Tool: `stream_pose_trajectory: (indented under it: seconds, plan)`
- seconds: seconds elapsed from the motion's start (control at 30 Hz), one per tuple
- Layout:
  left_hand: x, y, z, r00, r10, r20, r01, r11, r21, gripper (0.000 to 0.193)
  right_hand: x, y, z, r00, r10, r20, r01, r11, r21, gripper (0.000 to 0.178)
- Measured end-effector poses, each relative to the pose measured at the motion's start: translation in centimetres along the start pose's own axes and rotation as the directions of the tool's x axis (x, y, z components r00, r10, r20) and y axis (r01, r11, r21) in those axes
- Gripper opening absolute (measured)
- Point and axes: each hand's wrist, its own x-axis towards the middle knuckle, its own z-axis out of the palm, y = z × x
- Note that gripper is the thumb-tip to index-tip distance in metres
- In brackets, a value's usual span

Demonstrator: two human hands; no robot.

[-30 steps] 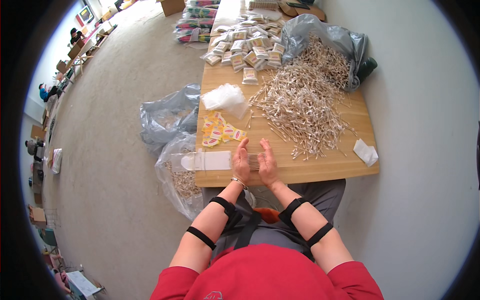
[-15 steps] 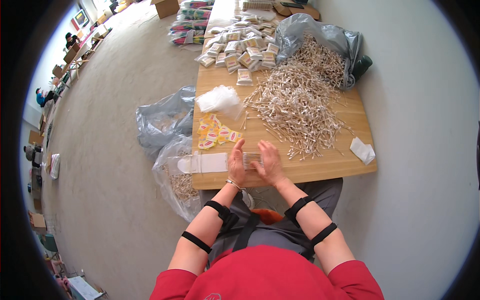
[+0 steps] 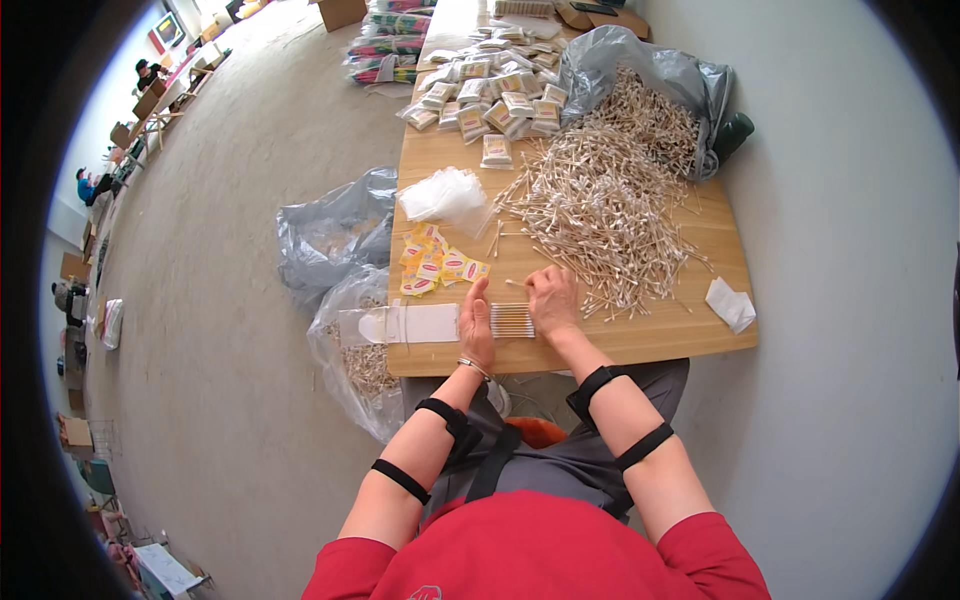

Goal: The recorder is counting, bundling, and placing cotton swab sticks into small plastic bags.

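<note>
A neat row of cotton swabs (image 3: 512, 321) lies side by side at the table's near edge. Against its left end stands my left hand (image 3: 477, 328) on its edge, fingers stretched out. My right hand (image 3: 553, 298) is at the row's right end, its fingertips pinched on a single cotton swab (image 3: 514, 283) that points left above the row. Left of my left hand lies a flat white holder (image 3: 428, 323) with a rounded clear end. Beyond it are yellow printed cards (image 3: 430, 262) and a stack of clear plastic bags (image 3: 445, 197). A big heap of loose swabs (image 3: 610, 215) spreads beyond my right hand.
Filled swab packets (image 3: 490, 90) pile up at the table's far end. A grey plastic sack (image 3: 640, 55) and a dark green bottle (image 3: 733, 133) stand by the wall. White paper (image 3: 731, 305) lies at the right edge. Plastic bags (image 3: 340, 235) hang or stand off the left edge.
My right hand has lifted off the row and moved slightly up and right; a single swab now shows at its fingertips. My left hand stays at the row's left end.
</note>
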Motion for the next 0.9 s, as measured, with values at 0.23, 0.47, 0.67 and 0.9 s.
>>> stream_pose_trajectory:
  seconds: [0.23, 0.47, 0.67, 0.9]
  plan:
    - [0.0, 0.1, 0.1, 0.999, -0.013, -0.032, 0.012, 1.0, -0.014, 0.052, -2.9, -0.8, -0.1, 0.986, -0.084, -0.142, 0.13, 0.923, 0.363, 0.024]
    - [0.0, 0.1, 0.2, 1.0, 0.002, -0.007, -0.002, 1.0, 0.007, 0.054, -5.1, -2.0, 0.8, 0.988, 0.129, -0.083, -0.028, 0.682, 0.731, 0.036]
    - [-0.1, 0.9, 0.5, 1.0, -0.019, 0.01, 0.019, 1.0, -0.011, 0.057, -4.9, -2.9, 1.5, 0.999, 0.018, -0.048, 0.021, 0.714, 0.7, 0.037]
    - [-0.1, 0.3, 0.0, 0.998, -0.059, -0.008, 0.058, 0.994, -0.095, 0.057, -6.7, -2.3, 0.3, 0.977, -0.183, 0.107, 0.167, 0.976, 0.142, 0.066]
